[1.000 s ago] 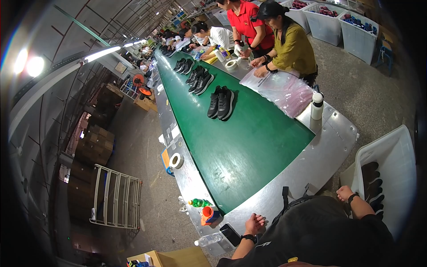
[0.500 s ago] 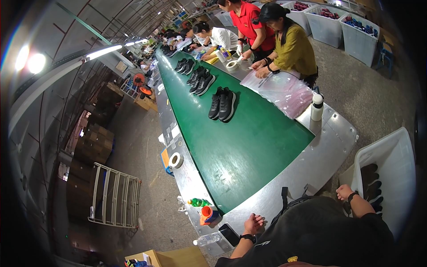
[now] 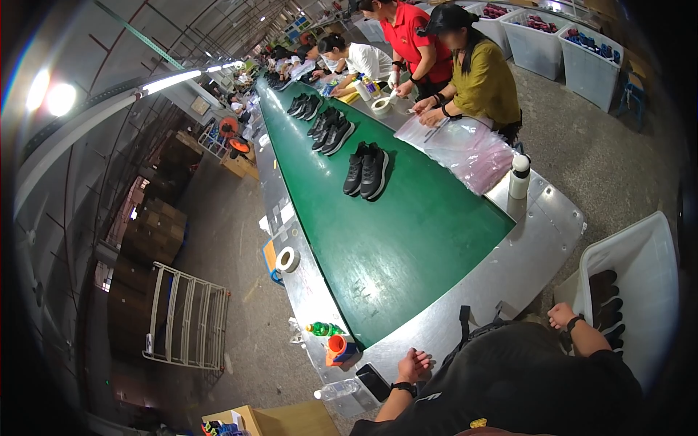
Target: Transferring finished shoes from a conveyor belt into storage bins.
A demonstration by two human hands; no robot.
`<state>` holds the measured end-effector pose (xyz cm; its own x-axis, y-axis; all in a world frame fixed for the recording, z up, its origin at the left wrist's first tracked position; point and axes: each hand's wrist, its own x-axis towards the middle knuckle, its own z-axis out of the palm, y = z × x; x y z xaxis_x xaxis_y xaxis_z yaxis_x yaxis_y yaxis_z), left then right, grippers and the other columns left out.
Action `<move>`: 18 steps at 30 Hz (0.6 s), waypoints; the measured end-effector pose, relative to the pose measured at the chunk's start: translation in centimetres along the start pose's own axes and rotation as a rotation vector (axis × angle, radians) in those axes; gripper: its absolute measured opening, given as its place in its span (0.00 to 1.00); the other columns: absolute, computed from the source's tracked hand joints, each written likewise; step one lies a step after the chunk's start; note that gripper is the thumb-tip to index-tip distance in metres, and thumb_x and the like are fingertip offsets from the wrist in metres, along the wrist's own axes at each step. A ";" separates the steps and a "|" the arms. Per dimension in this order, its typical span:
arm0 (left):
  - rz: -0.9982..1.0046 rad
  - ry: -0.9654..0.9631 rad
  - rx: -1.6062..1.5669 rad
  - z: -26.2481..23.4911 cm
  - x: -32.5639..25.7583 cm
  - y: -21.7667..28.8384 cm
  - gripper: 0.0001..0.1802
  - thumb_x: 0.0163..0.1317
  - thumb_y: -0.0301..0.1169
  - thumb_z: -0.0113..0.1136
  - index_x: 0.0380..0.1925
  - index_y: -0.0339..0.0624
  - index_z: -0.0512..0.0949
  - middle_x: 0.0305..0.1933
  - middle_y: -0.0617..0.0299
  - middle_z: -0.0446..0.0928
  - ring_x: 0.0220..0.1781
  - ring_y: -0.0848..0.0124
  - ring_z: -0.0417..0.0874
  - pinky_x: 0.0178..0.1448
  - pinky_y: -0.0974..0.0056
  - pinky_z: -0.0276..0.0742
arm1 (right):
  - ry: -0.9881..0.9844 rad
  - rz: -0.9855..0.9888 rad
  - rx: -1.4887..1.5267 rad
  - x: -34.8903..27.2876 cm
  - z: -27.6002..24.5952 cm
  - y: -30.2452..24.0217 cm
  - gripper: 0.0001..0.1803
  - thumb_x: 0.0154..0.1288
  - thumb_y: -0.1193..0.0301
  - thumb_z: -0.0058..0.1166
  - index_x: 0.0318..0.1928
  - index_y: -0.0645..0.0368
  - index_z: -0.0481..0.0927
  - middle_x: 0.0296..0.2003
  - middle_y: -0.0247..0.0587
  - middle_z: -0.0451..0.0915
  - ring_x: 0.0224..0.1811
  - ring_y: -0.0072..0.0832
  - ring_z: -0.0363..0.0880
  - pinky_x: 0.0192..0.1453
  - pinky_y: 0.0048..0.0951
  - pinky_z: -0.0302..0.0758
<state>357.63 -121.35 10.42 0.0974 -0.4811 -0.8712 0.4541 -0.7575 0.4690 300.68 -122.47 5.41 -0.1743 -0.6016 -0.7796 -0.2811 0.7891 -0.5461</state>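
Just beside the phone [image 3: 373,382]: the left hand [image 3: 414,365], its fingers half curled and loose, with nothing visible in them.
White bin [image 3: 643,251]: just right of the right hand [image 3: 561,316], whose fingers are drawn into a loose fist (what is inside, if anything, I cannot tell); dark pieces [image 3: 603,301] stand in a row within it, near those fingers.
Black shoes [image 3: 366,171]: the nearest pair sits on the green belt [image 3: 407,243], well ahead of both hands and touched by neither.
Clear bottle [image 3: 336,391]: left of the left fingers, lying past the phone on the metal surface [image 3: 436,320].
Co-worker in the yellow-green top [image 3: 486,83]: well ahead of the right fingers, hands at the plastic bags [image 3: 472,156].
Change: slight; the view tilts a little, while both hands keep their pose.
Meaning: nothing new has reached either set of fingers, so handling looks paused.
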 end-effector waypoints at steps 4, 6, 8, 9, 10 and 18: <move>0.002 0.008 0.004 0.1 -0.1 0.1 0.22 0.72 0.46 0.46 0.44 0.35 0.75 0.38 0.53 0.83 0.34 0.62 0.85 0.40 0.60 0.83 | -0.004 0.004 0.014 0.2 0.5 0.7 0.11 0.66 0.68 0.55 0.38 0.65 0.80 0.25 0.38 0.81 0.24 0.26 0.80 0.26 0.29 0.79; 0.001 0.007 0.006 0.1 -0.1 0.1 0.22 0.73 0.46 0.45 0.44 0.35 0.75 0.38 0.53 0.83 0.34 0.63 0.85 0.40 0.60 0.83 | -0.006 0.010 0.012 0.3 0.6 1.0 0.11 0.66 0.68 0.55 0.38 0.65 0.80 0.25 0.38 0.81 0.24 0.25 0.80 0.26 0.29 0.78; 0.000 0.008 0.008 0.0 0.0 0.0 0.22 0.73 0.46 0.45 0.44 0.35 0.75 0.38 0.54 0.83 0.34 0.63 0.84 0.40 0.61 0.83 | -0.006 0.007 -0.003 0.3 0.7 1.1 0.10 0.65 0.68 0.56 0.38 0.64 0.80 0.25 0.38 0.81 0.23 0.24 0.78 0.26 0.29 0.77; 0.002 0.004 0.008 0.0 0.0 0.0 0.22 0.73 0.46 0.45 0.44 0.36 0.75 0.38 0.54 0.83 0.34 0.63 0.84 0.41 0.60 0.83 | -0.006 0.010 -0.002 0.4 0.7 1.4 0.10 0.65 0.68 0.56 0.38 0.64 0.80 0.25 0.38 0.81 0.23 0.24 0.78 0.26 0.29 0.77; 0.003 0.000 0.007 0.0 -0.1 0.0 0.22 0.73 0.46 0.44 0.43 0.36 0.75 0.38 0.54 0.83 0.34 0.63 0.84 0.41 0.60 0.83 | -0.005 0.012 0.004 0.6 0.7 1.7 0.10 0.65 0.68 0.56 0.37 0.64 0.80 0.25 0.37 0.80 0.23 0.24 0.77 0.26 0.29 0.77; -0.001 -0.006 0.010 0.2 -0.2 0.1 0.22 0.74 0.46 0.43 0.42 0.37 0.75 0.37 0.54 0.83 0.34 0.63 0.84 0.40 0.60 0.83 | -0.017 -0.004 0.009 1.1 0.8 2.7 0.10 0.66 0.69 0.55 0.37 0.65 0.78 0.24 0.38 0.79 0.22 0.26 0.77 0.24 0.30 0.77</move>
<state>357.52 -121.41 10.70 0.0921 -0.4832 -0.8707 0.4450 -0.7623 0.4700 300.46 -120.95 2.81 -0.1568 -0.6025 -0.7826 -0.2734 0.7879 -0.5518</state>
